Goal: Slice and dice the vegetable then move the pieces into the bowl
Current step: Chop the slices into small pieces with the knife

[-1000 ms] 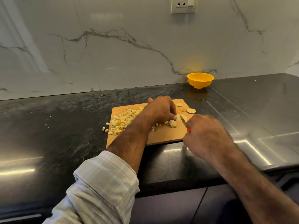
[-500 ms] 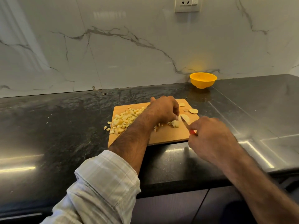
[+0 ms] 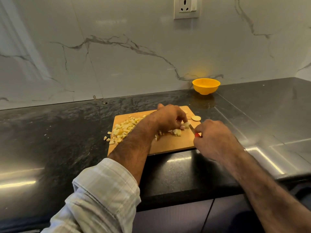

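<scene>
A wooden cutting board (image 3: 173,143) lies on the dark counter. A heap of pale yellow diced pieces (image 3: 123,130) covers its left part, and a few spill onto the counter. My left hand (image 3: 170,117) pinches a small vegetable piece (image 3: 186,124) near the board's right side. My right hand (image 3: 216,140) grips a red-handled knife (image 3: 193,130), its blade against that piece. More cut bits (image 3: 176,132) lie under my left hand. A round slice (image 3: 196,118) sits at the board's far right corner. The yellow bowl (image 3: 206,86) stands by the wall, beyond the board.
The black stone counter (image 3: 58,135) runs left and right, meeting a marble wall with a socket (image 3: 186,7). The counter's front edge (image 3: 185,200) is just below my forearms, with cabinet fronts beneath.
My left fingers have shifted to pinch the small piece and the knife blade has moved in against it. The camera has tilted slightly.
</scene>
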`<move>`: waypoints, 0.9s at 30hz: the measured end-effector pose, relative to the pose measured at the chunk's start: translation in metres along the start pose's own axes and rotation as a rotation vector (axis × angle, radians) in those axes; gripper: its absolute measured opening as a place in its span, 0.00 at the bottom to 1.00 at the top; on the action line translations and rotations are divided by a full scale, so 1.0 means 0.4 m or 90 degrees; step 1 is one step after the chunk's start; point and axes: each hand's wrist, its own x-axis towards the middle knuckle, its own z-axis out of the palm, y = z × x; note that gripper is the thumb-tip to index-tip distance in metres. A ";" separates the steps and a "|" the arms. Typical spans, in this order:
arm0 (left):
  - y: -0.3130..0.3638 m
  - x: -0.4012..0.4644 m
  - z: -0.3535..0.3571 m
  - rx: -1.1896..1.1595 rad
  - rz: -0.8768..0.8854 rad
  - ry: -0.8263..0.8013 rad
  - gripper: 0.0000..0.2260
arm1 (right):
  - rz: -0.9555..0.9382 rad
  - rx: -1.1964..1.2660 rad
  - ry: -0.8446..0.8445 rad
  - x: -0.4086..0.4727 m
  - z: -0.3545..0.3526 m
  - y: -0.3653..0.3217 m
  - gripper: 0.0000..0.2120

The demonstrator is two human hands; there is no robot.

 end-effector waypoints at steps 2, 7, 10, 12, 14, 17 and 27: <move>0.002 -0.004 0.001 0.008 -0.014 0.027 0.10 | -0.015 -0.004 0.012 0.003 -0.001 0.006 0.19; 0.007 -0.009 0.004 0.051 -0.031 0.083 0.09 | -0.005 -0.016 0.041 -0.007 -0.018 0.020 0.18; 0.007 -0.009 0.006 -0.018 -0.021 0.086 0.09 | -0.003 -0.007 0.062 -0.014 -0.004 0.013 0.16; 0.002 -0.012 0.008 -0.076 -0.005 0.063 0.07 | -0.006 -0.008 0.080 -0.016 0.015 0.010 0.14; 0.001 -0.015 0.008 -0.101 0.000 0.048 0.06 | -0.007 -0.017 0.082 -0.017 0.035 0.005 0.14; 0.008 -0.014 0.006 -0.095 0.001 0.052 0.07 | -0.011 -0.044 0.057 -0.016 0.057 -0.004 0.11; 0.024 -0.012 0.014 -0.071 -0.028 0.075 0.07 | 0.004 -0.019 0.034 -0.022 0.004 -0.009 0.17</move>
